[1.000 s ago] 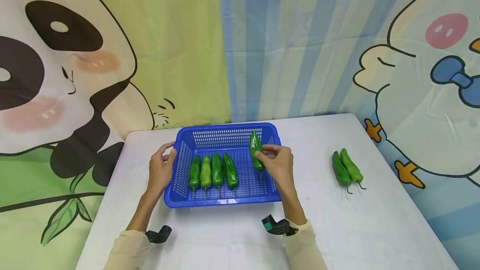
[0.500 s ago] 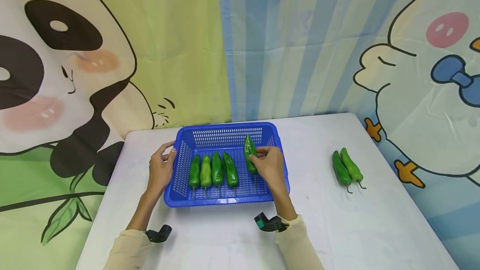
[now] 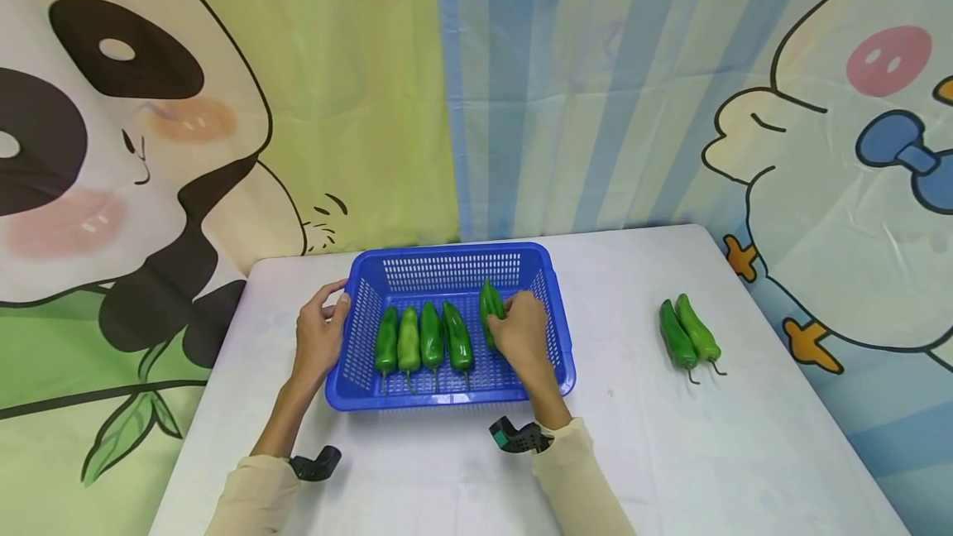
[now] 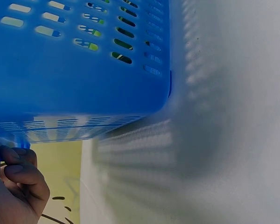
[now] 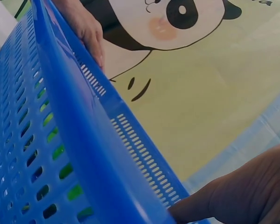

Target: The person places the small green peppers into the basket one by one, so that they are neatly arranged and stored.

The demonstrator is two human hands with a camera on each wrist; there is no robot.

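My left hand (image 3: pixel 318 339) grips the left rim of a blue plastic basket (image 3: pixel 450 397); in the left wrist view its fingers (image 4: pixel 25 175) curl at the rim. Low inside the basket's right half, my right hand (image 3: pixel 524 331) pinches a green chili pepper (image 3: pixel 487 302) by its side, thumb on the near face. The pepper points away from me, and its stem end is hidden by the hand. Several more green peppers (image 3: pixel 431 337) lie side by side in the basket's left half, stems towards me. Through the slots in the right wrist view, green patches show.
Two green peppers (image 3: pixel 688 333) lie together on the white table (image 3: pixel 640 453), right of the basket. Behind the table hangs a printed cloth (image 3: pixel 372 106) with cartoon animals. A black device is strapped on each wrist.
My right hand has moved left and down into the basket with the pepper, from near the right rim. The left hand and basket have stayed in place.
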